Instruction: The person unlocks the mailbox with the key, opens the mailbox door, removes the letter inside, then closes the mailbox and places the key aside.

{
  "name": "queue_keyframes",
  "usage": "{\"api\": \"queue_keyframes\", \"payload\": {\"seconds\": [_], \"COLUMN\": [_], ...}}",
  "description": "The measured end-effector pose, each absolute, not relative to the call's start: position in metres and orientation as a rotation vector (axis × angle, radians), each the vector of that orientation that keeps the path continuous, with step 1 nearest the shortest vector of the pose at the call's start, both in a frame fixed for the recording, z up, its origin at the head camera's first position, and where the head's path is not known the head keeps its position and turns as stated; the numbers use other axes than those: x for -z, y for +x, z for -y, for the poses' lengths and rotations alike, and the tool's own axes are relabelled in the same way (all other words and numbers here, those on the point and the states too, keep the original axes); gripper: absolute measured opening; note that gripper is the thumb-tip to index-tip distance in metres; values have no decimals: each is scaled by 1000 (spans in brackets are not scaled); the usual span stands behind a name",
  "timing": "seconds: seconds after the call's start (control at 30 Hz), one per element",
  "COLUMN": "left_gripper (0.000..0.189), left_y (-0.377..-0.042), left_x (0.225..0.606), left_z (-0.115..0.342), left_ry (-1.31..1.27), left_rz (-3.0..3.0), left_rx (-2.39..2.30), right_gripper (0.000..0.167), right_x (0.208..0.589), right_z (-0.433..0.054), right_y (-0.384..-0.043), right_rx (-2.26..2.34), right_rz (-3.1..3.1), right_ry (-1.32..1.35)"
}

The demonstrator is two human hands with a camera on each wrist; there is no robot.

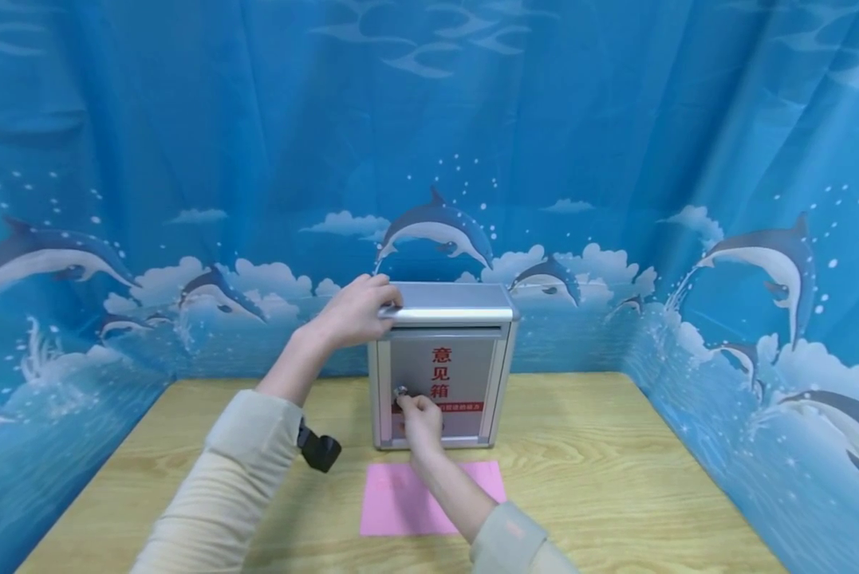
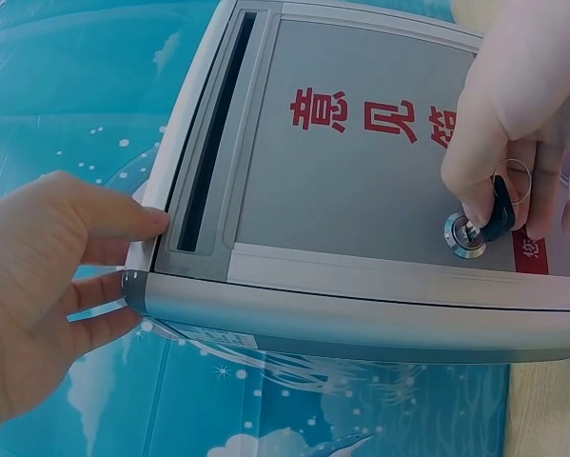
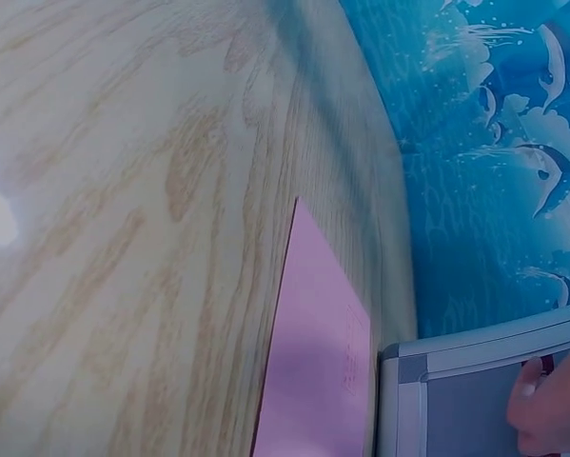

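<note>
A grey metal suggestion box [image 1: 454,296] with red Chinese characters stands upright, its slotted front facing me. My left hand [image 1: 353,312] grips its upper left corner, with the thumb [image 2: 123,211] on the front edge near the slot [image 2: 216,133] and the other fingers round the corner. Low on the left side of the door, my right hand [image 1: 423,424] pinches a black-headed key [image 2: 501,214] with a thin metal ring. The key's tip is at the round silver lock [image 2: 463,238]. The door lies flush in its frame.
A pink paper sheet [image 1: 392,510] lies on the wood-grain table [image 1: 587,494] in front of the box, below my right forearm. Behind and on both sides hangs a blue curtain [image 1: 587,143] printed with dolphins. A black wrist camera [image 1: 320,450] sits on my left sleeve.
</note>
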State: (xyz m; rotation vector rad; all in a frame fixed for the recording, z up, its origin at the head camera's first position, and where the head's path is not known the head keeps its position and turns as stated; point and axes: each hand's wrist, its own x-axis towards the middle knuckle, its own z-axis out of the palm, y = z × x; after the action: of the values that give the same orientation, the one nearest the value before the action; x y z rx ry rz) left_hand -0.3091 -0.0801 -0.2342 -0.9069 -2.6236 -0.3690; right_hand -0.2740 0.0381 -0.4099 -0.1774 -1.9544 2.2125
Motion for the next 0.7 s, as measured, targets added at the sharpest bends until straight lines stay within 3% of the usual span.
{"api": "queue_keyframes", "payload": {"seconds": [0.3,0.53,0.7], "left_gripper": [16,16,16], "left_y": [-308,-308,-308], "left_x": [234,233,234], "left_z": [78,78,79], "left_ry": [-892,-893,-891], "left_rz": [2637,2635,2643], "left_rx": [383,371,378], "right_gripper": [32,13,23], "right_x": [409,411,411], "right_z": [-41,-46,-51], "right_y": [-274,-272,-270], "right_rx": [-2339,-2382,-2343], "right_rz": [1853,1835,1926], "right_ry": [-167,-150,-98]}}
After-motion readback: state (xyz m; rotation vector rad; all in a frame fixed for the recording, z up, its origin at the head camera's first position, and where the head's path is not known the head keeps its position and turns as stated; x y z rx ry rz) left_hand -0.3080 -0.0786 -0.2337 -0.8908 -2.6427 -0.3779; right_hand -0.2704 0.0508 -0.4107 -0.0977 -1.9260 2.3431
